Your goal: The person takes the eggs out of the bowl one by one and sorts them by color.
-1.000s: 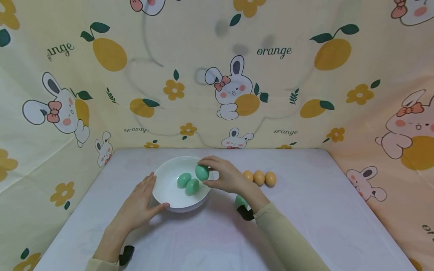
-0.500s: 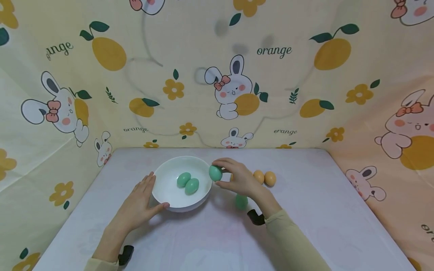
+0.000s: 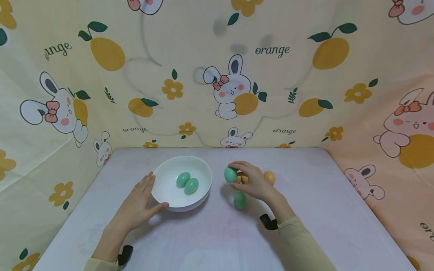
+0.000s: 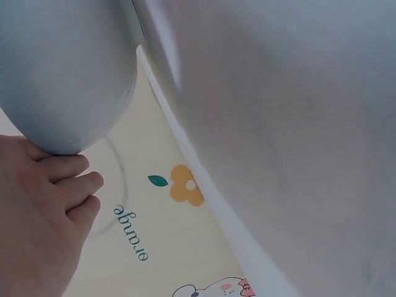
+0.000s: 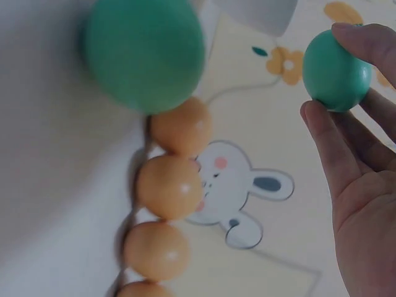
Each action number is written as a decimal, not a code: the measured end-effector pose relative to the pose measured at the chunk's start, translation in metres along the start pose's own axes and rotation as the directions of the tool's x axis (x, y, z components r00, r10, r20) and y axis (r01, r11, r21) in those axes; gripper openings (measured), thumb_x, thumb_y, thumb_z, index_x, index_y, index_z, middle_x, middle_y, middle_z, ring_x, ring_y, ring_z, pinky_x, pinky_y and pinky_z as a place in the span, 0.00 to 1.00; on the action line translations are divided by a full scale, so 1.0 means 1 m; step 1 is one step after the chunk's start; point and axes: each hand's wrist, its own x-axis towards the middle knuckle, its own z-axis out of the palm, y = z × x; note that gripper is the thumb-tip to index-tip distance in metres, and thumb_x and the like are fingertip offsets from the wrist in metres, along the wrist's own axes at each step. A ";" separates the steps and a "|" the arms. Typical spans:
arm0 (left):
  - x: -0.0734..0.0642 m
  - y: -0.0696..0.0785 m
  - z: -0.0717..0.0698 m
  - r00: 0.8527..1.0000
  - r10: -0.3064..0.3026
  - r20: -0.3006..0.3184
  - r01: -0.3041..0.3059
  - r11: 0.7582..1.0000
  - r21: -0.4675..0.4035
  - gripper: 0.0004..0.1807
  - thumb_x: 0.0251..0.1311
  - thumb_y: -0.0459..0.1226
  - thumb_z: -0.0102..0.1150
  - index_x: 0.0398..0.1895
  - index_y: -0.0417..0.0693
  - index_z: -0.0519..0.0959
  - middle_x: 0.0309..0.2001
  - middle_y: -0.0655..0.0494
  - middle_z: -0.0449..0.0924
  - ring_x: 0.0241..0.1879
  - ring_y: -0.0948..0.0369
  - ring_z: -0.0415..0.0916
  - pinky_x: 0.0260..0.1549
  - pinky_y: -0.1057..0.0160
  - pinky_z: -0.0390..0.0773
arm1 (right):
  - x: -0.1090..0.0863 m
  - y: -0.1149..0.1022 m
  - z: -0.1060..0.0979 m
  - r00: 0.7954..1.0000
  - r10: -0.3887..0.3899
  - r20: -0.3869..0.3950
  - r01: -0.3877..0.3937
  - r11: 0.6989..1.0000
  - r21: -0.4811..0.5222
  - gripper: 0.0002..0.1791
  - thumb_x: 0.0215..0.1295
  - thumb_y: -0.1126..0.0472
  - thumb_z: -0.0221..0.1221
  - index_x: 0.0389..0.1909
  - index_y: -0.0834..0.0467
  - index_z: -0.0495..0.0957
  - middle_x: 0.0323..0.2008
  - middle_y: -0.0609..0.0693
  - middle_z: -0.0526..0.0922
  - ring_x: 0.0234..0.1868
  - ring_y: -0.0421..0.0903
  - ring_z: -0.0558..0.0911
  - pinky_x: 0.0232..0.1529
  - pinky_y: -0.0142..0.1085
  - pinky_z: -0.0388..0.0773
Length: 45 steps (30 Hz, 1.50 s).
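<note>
My right hand (image 3: 254, 182) pinches a green egg (image 3: 230, 175) between thumb and fingertips, held up to the right of a white bowl (image 3: 181, 204). Two more green eggs (image 3: 191, 186) lie together inside the bowl. With fingers and thumb spread, my left hand (image 3: 137, 205) rests against the bowl's left side and front rim. In the left wrist view its fingers (image 4: 74, 185) touch the bowl's outer wall (image 4: 68, 74). Another green egg (image 3: 240, 201) sits on the table just below my right hand.
A row of several orange-brown eggs (image 5: 170, 185) stands on the table behind my right hand, which partly hides them in the head view; one egg (image 3: 269, 177) shows at the right end. A patterned cloth wall (image 3: 285, 94) rises at the table's back edge.
My right hand has carried the green egg from over the bowl out to the right, across its rim, towards the orange-brown eggs. My left hand stays at the bowl.
</note>
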 end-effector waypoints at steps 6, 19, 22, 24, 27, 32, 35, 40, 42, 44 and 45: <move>0.000 -0.001 -0.001 1.000 -0.001 -0.002 0.001 1.000 0.004 0.62 0.62 0.68 0.61 0.80 0.29 0.52 0.81 0.33 0.50 0.79 0.36 0.50 0.77 0.36 0.55 | -0.015 0.014 -0.004 0.999 0.029 -0.018 -0.028 1.000 0.009 0.32 0.61 0.68 0.73 0.66 0.64 0.76 0.65 0.57 0.78 0.60 0.55 0.82 0.59 0.52 0.83; -0.002 0.001 -0.003 1.000 -0.002 -0.003 0.002 1.000 -0.002 0.61 0.62 0.67 0.62 0.80 0.29 0.53 0.81 0.33 0.51 0.79 0.36 0.51 0.77 0.36 0.55 | -0.045 0.036 -0.019 0.996 0.069 -0.047 -0.072 0.995 -0.065 0.32 0.58 0.70 0.74 0.65 0.65 0.77 0.62 0.59 0.80 0.55 0.54 0.84 0.58 0.48 0.85; -0.002 0.000 -0.003 1.000 0.004 -0.004 -0.004 1.000 -0.002 0.61 0.62 0.66 0.62 0.80 0.29 0.53 0.81 0.33 0.51 0.79 0.36 0.51 0.76 0.36 0.55 | -0.052 0.039 -0.020 0.997 0.079 -0.026 -0.080 0.995 -0.061 0.33 0.58 0.72 0.73 0.65 0.66 0.76 0.61 0.59 0.80 0.56 0.55 0.84 0.59 0.46 0.84; -0.001 0.000 -0.003 1.000 0.008 -0.006 -0.008 1.000 0.001 0.61 0.62 0.66 0.62 0.80 0.28 0.53 0.81 0.33 0.51 0.79 0.36 0.51 0.76 0.36 0.56 | -0.056 0.040 -0.021 0.997 0.083 -0.008 -0.083 0.995 -0.062 0.33 0.58 0.73 0.73 0.65 0.67 0.76 0.60 0.58 0.81 0.55 0.55 0.85 0.59 0.45 0.84; -0.001 0.000 -0.003 1.000 0.010 -0.009 -0.010 1.000 0.001 0.60 0.62 0.65 0.63 0.79 0.28 0.54 0.81 0.33 0.51 0.79 0.36 0.51 0.77 0.36 0.56 | -0.060 0.041 -0.021 0.996 0.093 0.019 -0.091 0.994 -0.065 0.33 0.57 0.73 0.73 0.65 0.66 0.77 0.57 0.55 0.82 0.54 0.54 0.85 0.59 0.45 0.84; 0.000 0.001 -0.003 1.000 0.004 -0.006 -0.004 1.000 0.000 0.61 0.62 0.66 0.62 0.79 0.28 0.53 0.81 0.33 0.51 0.79 0.36 0.51 0.77 0.36 0.55 | -0.066 0.042 -0.020 0.985 0.149 0.088 -0.145 0.988 -0.058 0.33 0.57 0.70 0.74 0.65 0.65 0.77 0.58 0.55 0.82 0.56 0.55 0.85 0.59 0.45 0.84; 0.000 0.001 -0.004 1.000 0.003 -0.004 -0.003 1.000 0.004 0.61 0.62 0.67 0.62 0.79 0.28 0.53 0.81 0.33 0.51 0.79 0.36 0.51 0.77 0.36 0.55 | -0.068 0.044 -0.020 0.975 0.180 0.129 -0.175 0.983 -0.049 0.33 0.57 0.69 0.74 0.65 0.66 0.76 0.60 0.58 0.81 0.57 0.58 0.84 0.58 0.45 0.85; 0.000 0.001 -0.004 1.000 0.006 -0.006 -0.006 1.000 0.002 0.61 0.62 0.67 0.62 0.79 0.28 0.53 0.81 0.33 0.51 0.79 0.36 0.51 0.77 0.36 0.55 | -0.071 0.045 -0.019 0.967 0.189 0.169 -0.180 0.982 -0.063 0.32 0.56 0.68 0.75 0.63 0.65 0.78 0.59 0.59 0.81 0.56 0.57 0.84 0.56 0.42 0.86; 0.000 0.001 -0.003 1.000 0.008 -0.007 -0.008 1.000 0.000 0.61 0.62 0.67 0.62 0.79 0.28 0.54 0.81 0.33 0.51 0.79 0.36 0.51 0.76 0.36 0.55 | -0.072 0.045 -0.018 0.967 0.184 0.176 -0.173 0.982 -0.078 0.31 0.56 0.67 0.75 0.62 0.65 0.79 0.58 0.58 0.81 0.54 0.56 0.85 0.55 0.42 0.86; 0.000 0.001 -0.003 1.000 0.009 -0.006 -0.009 1.000 -0.001 0.61 0.62 0.67 0.62 0.79 0.28 0.54 0.81 0.33 0.51 0.79 0.36 0.51 0.76 0.36 0.55 | -0.072 0.044 -0.018 0.966 0.185 0.179 -0.171 0.981 -0.089 0.30 0.56 0.66 0.76 0.61 0.64 0.80 0.57 0.57 0.81 0.53 0.54 0.85 0.54 0.42 0.86; 0.000 0.001 -0.002 1.000 0.010 -0.008 -0.010 1.000 -0.001 0.61 0.62 0.67 0.62 0.79 0.28 0.54 0.81 0.33 0.51 0.79 0.36 0.51 0.76 0.36 0.56 | -0.073 0.044 -0.017 0.965 0.189 0.182 -0.174 0.980 -0.094 0.30 0.56 0.66 0.76 0.61 0.63 0.80 0.57 0.57 0.81 0.53 0.54 0.85 0.54 0.42 0.86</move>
